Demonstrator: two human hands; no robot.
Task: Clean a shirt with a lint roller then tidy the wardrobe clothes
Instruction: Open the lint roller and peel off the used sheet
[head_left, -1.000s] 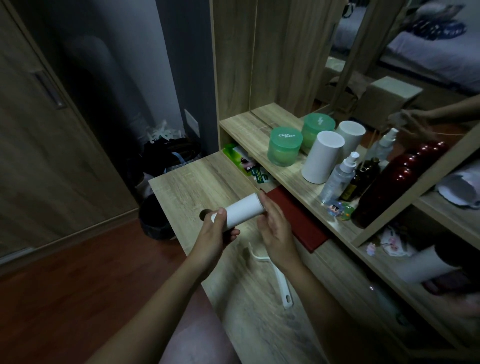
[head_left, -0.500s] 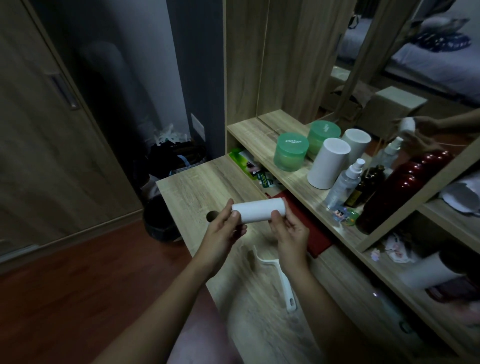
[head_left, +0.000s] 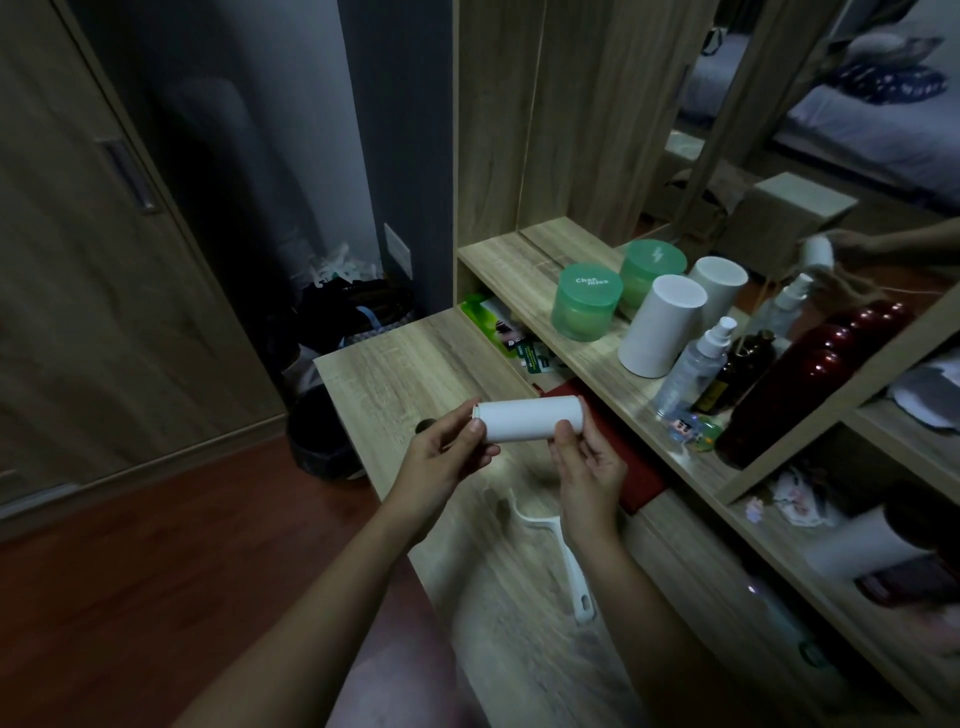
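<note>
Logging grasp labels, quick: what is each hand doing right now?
Left hand: holding the white lint roll at its left end.
Right hand: pinching the roll's right end.

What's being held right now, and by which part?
A white cylindrical lint-roller roll: left hand grips its left end, right hand holds its right end.

Inspector: Any change in the lint roll (head_left: 530, 426)?
Officer: It has turned from tilted to nearly level above the table (head_left: 405, 364).
Inspector: And the hands?
Officer: The right hand (head_left: 589, 467) went from a flat palm against the roll's end to pinching it. The left hand (head_left: 441, 462) went from a wrap to a fingertip hold.
</note>
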